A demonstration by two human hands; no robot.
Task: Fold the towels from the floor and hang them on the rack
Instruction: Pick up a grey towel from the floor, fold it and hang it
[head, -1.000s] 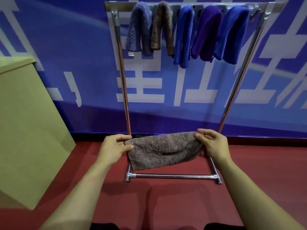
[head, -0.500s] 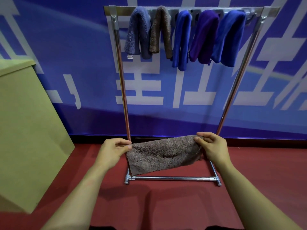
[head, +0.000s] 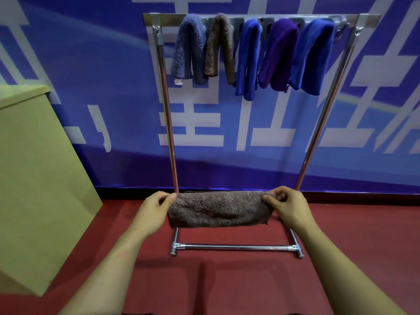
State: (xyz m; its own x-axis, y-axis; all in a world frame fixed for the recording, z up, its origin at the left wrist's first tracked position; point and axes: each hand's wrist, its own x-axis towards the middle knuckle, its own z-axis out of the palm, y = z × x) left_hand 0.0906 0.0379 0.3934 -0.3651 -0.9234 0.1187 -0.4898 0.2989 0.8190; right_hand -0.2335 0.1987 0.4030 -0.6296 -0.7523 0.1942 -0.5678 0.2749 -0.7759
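A brown fluffy towel (head: 218,209) is stretched level between my hands in front of the rack's lower half. My left hand (head: 154,209) pinches its left end and my right hand (head: 287,206) pinches its right end. The towel is folded into a narrow band. Behind it stands a chrome rack (head: 167,110), and several folded towels hang over its top bar: a grey-blue one (head: 188,48), a brown one (head: 219,46), a blue one (head: 248,57), a purple one (head: 278,53) and another blue one (head: 313,55).
A tall tan cardboard box (head: 34,178) stands at the left on the red floor (head: 227,280). A blue banner wall (head: 91,64) with white characters lies just behind the rack. The rack's base bar (head: 236,247) sits on the floor below the towel.
The hanging lower part of the brown towel has been folded up, so it is now a narrower, level band. The rack's top bar sits lower in the picture than a second ago.
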